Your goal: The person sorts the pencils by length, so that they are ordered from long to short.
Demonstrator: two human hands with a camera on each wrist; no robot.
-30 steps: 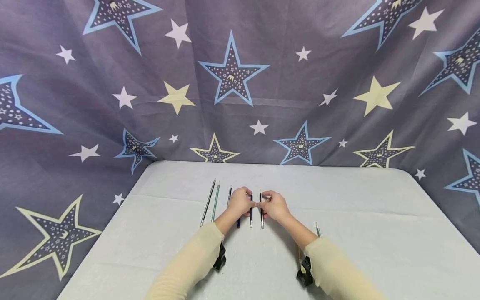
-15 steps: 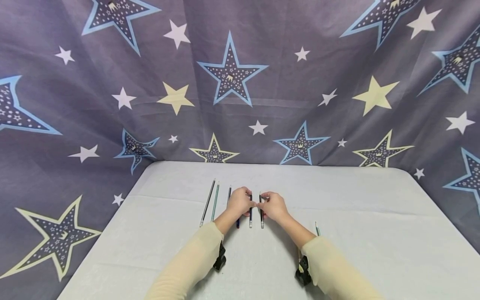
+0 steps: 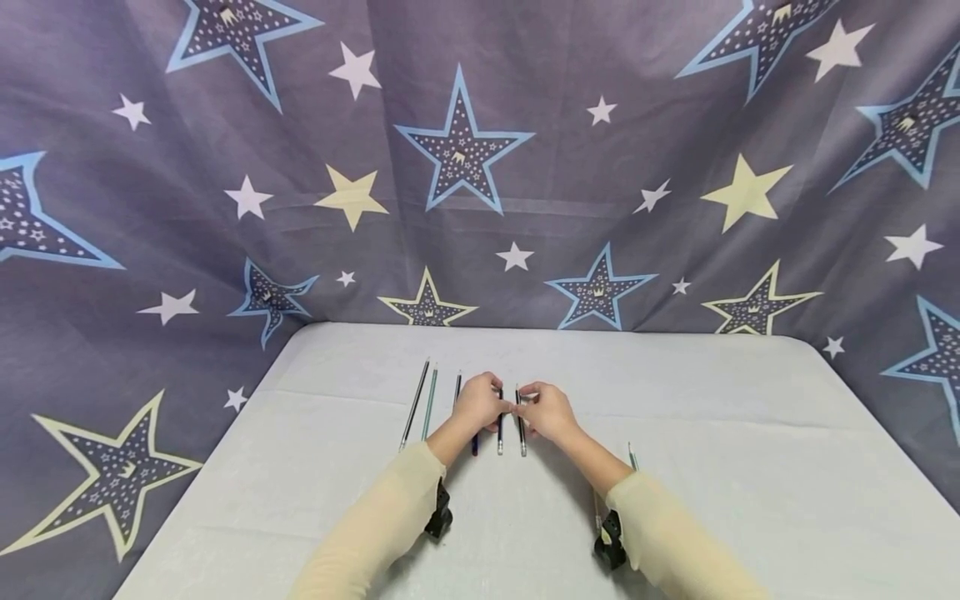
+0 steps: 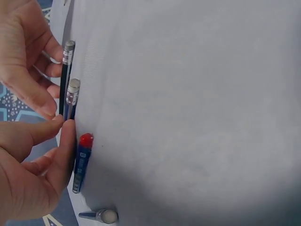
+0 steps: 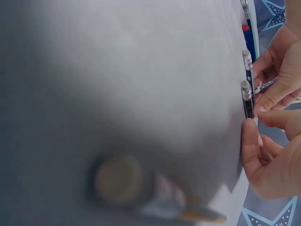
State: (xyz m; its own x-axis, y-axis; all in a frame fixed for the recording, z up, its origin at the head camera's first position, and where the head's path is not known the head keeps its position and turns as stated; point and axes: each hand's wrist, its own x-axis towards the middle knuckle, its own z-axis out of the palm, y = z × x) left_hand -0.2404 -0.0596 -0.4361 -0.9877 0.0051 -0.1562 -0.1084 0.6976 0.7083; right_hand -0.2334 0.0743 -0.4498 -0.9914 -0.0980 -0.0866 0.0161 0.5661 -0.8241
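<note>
In the head view my left hand pinches a dark pencil between thumb and fingers. Just right of it, my right hand holds a black pencil in the same way. Both pencils lie nearly side by side, their white eraser ends toward me and a narrow gap between them. The two thumbs meet tip to tip across that gap. From the left wrist, the eraser of the black pencil and that of the dark pencil show beside the fingers. A dark blue pencil with a red end lies beside my left hand.
Farther left on the white table lie a black pencil and a green pencil. Another green pencil sticks out by my right sleeve. A blurred eraser-tipped pencil looms close in the right wrist view.
The far end of the black pencil under my right hand has shifted slightly left, toward the dark pencil. My left hand has hardly moved.
</note>
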